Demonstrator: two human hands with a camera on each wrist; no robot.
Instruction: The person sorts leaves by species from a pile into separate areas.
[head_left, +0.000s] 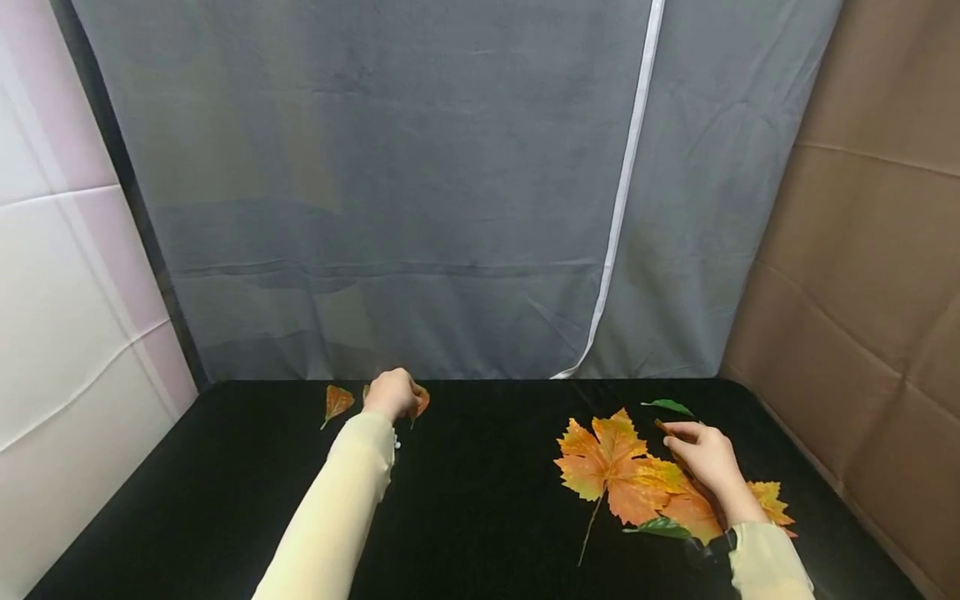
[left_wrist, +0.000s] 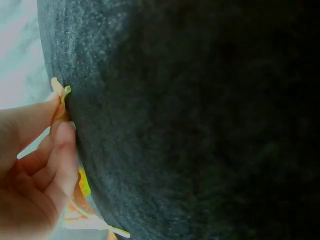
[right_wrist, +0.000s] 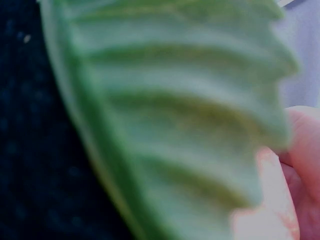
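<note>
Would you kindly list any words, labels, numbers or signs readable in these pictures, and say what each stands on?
None: no writing shows on the orange leaves, the green leaf, the black table, the grey curtain or the cardboard wall.

My left hand (head_left: pixel 392 393) rests curled over a small orange leaf (head_left: pixel 420 402) at the far edge of the black table (head_left: pixel 465 500), with another small orange leaf (head_left: pixel 336 402) lying just beside it. My right hand (head_left: pixel 708 458) lies on a pile of large orange maple leaves (head_left: pixel 618 471), fingertips near a green leaf (head_left: pixel 667 406). Another green leaf (head_left: pixel 660 527) peeks out near my wrist.
</note>
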